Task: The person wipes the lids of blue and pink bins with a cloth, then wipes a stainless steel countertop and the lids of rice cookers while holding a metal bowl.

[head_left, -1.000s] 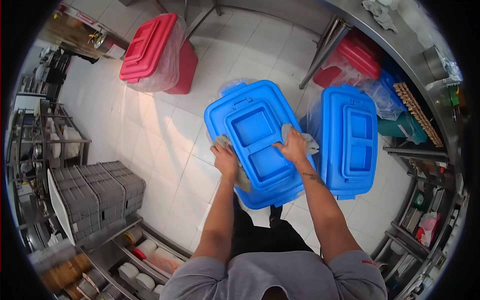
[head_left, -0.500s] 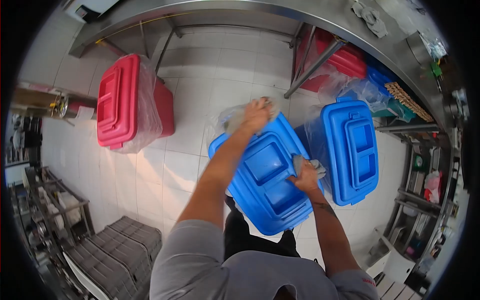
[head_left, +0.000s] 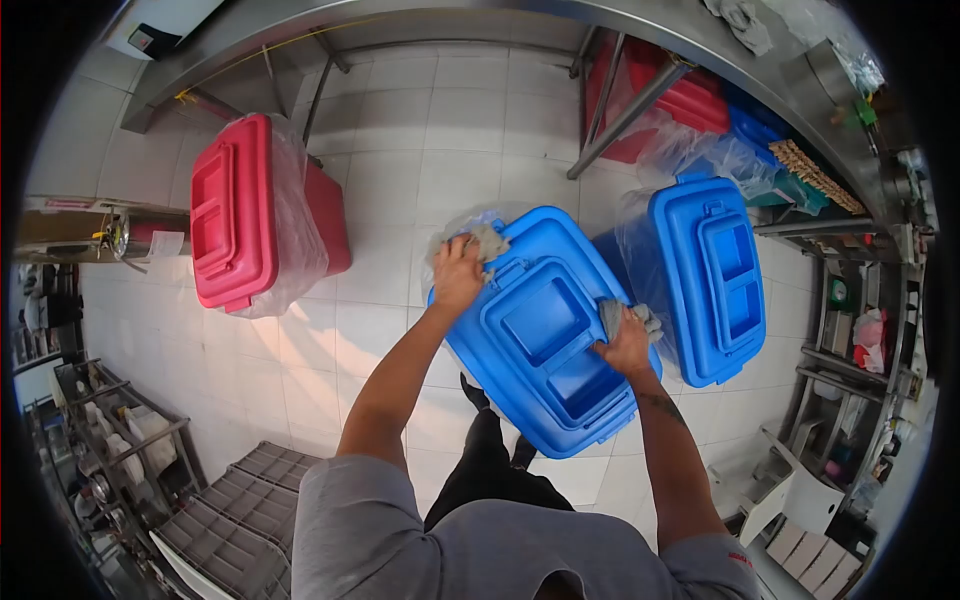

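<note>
In front of me is a blue lidded bin (head_left: 590,375), turned at a slant, with clear plastic showing at its far left side. My left hand (head_left: 459,274) presses a greyish cloth (head_left: 487,242) against the lid's far left corner, fingers curled over it. At the lid's right edge, my right hand (head_left: 626,346) grips a second grey cloth (head_left: 645,318), its thumb lying on the lid. Close by on the right stands another blue lidded bin (head_left: 733,285), with a plastic bag around its side.
A red lidded bin (head_left: 235,215) stands to the left. A steel table (head_left: 440,12) spans the back, with another red bin (head_left: 690,100) under it. Grey crates (head_left: 225,525) lie at lower left, and shelves (head_left: 845,390) line the right.
My left hand has slid with its cloth from the lid's far edge leftward and nearer to its far left corner. The right hand keeps its place on the lid's right edge.
</note>
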`<act>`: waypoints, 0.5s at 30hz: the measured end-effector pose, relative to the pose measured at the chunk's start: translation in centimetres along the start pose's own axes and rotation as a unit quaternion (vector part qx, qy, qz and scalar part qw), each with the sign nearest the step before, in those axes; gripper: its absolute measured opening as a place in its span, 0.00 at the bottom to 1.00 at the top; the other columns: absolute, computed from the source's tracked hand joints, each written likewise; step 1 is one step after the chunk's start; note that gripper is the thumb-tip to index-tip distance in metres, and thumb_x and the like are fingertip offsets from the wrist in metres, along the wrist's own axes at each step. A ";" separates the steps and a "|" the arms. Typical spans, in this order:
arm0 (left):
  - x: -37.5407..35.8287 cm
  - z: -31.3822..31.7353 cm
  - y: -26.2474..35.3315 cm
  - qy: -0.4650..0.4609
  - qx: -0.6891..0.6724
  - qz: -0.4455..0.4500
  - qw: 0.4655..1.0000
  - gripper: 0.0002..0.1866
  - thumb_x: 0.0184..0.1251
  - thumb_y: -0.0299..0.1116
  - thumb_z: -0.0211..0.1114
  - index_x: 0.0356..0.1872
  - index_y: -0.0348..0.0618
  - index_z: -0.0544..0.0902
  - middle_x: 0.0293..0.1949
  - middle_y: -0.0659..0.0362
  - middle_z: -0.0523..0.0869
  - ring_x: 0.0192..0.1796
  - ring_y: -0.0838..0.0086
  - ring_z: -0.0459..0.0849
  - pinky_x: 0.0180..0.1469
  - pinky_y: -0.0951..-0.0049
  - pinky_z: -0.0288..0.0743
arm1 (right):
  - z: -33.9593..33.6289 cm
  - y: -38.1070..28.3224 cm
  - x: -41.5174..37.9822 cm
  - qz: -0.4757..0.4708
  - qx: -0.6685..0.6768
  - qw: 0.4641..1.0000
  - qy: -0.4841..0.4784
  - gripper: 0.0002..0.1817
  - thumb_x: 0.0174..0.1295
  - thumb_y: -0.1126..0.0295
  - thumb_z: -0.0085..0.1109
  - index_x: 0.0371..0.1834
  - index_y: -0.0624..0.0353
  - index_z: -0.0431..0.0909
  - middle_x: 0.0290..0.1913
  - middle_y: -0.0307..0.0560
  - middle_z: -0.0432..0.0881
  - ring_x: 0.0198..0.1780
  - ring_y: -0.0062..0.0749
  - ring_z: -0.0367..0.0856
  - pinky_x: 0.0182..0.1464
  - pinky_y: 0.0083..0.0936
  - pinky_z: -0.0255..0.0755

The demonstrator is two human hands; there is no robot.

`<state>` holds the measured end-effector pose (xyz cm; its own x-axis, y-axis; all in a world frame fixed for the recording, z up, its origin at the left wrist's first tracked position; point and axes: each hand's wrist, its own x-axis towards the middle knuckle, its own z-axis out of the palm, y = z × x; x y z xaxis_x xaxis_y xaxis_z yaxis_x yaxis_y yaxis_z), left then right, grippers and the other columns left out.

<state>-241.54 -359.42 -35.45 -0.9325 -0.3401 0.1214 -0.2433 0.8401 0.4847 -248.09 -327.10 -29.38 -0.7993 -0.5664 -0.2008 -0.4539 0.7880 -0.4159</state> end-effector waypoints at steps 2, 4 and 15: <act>-2.7 -0.9 -0.3 0.029 0.041 -0.064 0.997 0.18 0.54 0.32 0.57 0.48 0.41 0.78 0.54 0.53 0.73 0.52 0.54 0.70 0.53 0.56 0.65 | 0.7 0.5 -0.4 0.014 0.000 1.000 0.013 0.41 0.34 0.57 0.73 0.53 0.66 0.70 0.49 0.59 0.75 0.52 0.53 0.72 0.56 0.41 0.64; -4.4 -0.8 0.0 0.073 0.068 -0.136 0.986 0.18 0.55 0.32 0.56 0.47 0.40 0.77 0.53 0.49 0.72 0.51 0.52 0.69 0.53 0.55 0.65 | 0.7 0.8 -0.3 0.015 0.002 1.000 0.000 0.43 0.33 0.56 0.74 0.54 0.68 0.69 0.51 0.60 0.75 0.54 0.54 0.71 0.58 0.41 0.64; -22.3 6.8 10.1 0.220 -0.084 -0.378 0.896 0.16 0.67 0.39 0.51 0.41 0.32 0.71 0.47 0.36 0.69 0.47 0.42 0.68 0.49 0.48 0.61 | 1.8 -0.3 -3.9 0.051 -0.055 0.991 0.112 0.46 0.39 0.43 0.69 0.56 0.66 0.69 0.52 0.57 0.74 0.54 0.53 0.72 0.57 0.40 0.66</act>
<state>-225.02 -340.43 -39.19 -0.3142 -0.9492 0.0161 -0.6828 0.2377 0.6909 -244.14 -325.60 -30.07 -0.9049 -0.4245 -0.0297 -0.3966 0.8666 -0.3029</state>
